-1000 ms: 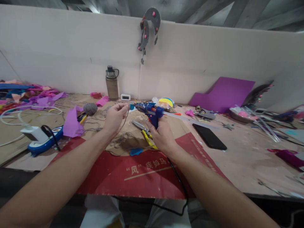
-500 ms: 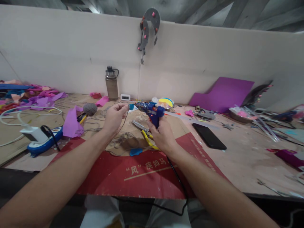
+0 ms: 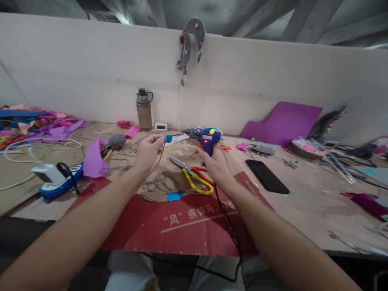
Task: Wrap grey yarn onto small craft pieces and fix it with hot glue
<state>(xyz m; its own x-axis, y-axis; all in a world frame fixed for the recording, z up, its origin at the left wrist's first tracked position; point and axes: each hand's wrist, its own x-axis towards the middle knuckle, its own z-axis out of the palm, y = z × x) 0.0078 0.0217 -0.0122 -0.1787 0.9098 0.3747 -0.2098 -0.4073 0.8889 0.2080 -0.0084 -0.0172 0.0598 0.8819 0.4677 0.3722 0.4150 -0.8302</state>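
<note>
Between the fingertips of my left hand [image 3: 149, 153] is a small blue felt piece [image 3: 169, 139], with grey yarn trailing down from the grip. My right hand [image 3: 216, 161] is wrapped round the handle of a blue hot glue gun [image 3: 209, 139], its nozzle pointing left and a small red light glowing on its body. A gap separates the nozzle from the felt. Below the hands lie scissors [image 3: 182, 163] with yellow and orange handles, a tangle of grey yarn [image 3: 157, 182] and another blue felt piece [image 3: 175, 196].
A red-and-brown cardboard sheet [image 3: 139, 234] covers the table front. At left are a power strip [image 3: 62, 186], a yarn ball [image 3: 117, 142] and felt scraps [image 3: 57, 125]. A bottle [image 3: 144, 111] stands behind; a phone [image 3: 266, 176] lies right. The gun's black cord [image 3: 226, 218] hangs over the edge.
My right hand has drawn the glue gun to the right, away from the blue felt piece, uncovering more of the scissors. My left hand keeps its hold in nearly the same place.
</note>
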